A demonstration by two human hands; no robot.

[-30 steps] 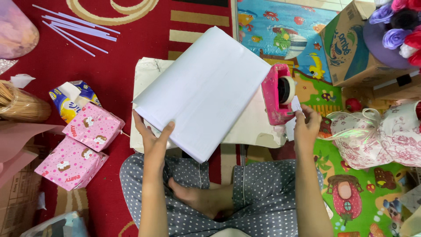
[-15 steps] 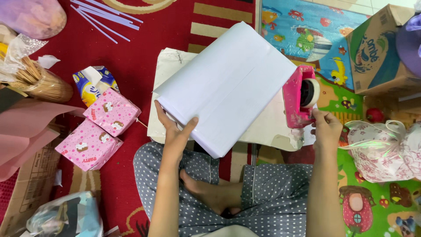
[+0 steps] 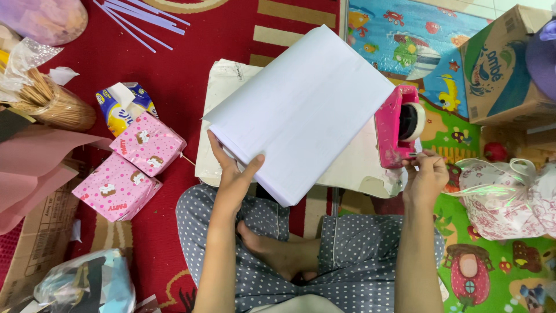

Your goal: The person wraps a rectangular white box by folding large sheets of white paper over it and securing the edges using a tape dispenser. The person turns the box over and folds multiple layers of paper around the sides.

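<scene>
A box wrapped in plain white paper [image 3: 301, 110] lies tilted on a low cream board [image 3: 223, 116] in front of my crossed legs. My left hand [image 3: 234, 174] grips the box's near left corner, thumb on top. My right hand [image 3: 425, 174] pinches a strip of clear tape at the cutter of a pink tape dispenser [image 3: 397, 124], which stands at the board's right edge beside the box.
Two pink wrapped boxes [image 3: 133, 168] and a tissue pack [image 3: 124, 104] lie on the red carpet at left, with a jar of sticks [image 3: 49, 101] and pink paper [image 3: 35, 162]. A cardboard box [image 3: 501, 64] and a ribboned bundle [image 3: 504, 197] sit at right.
My right hand has stayed at the dispenser's cutter, pulling tape. My left hand keeps its hold on the white box. The view has shifted slightly left.
</scene>
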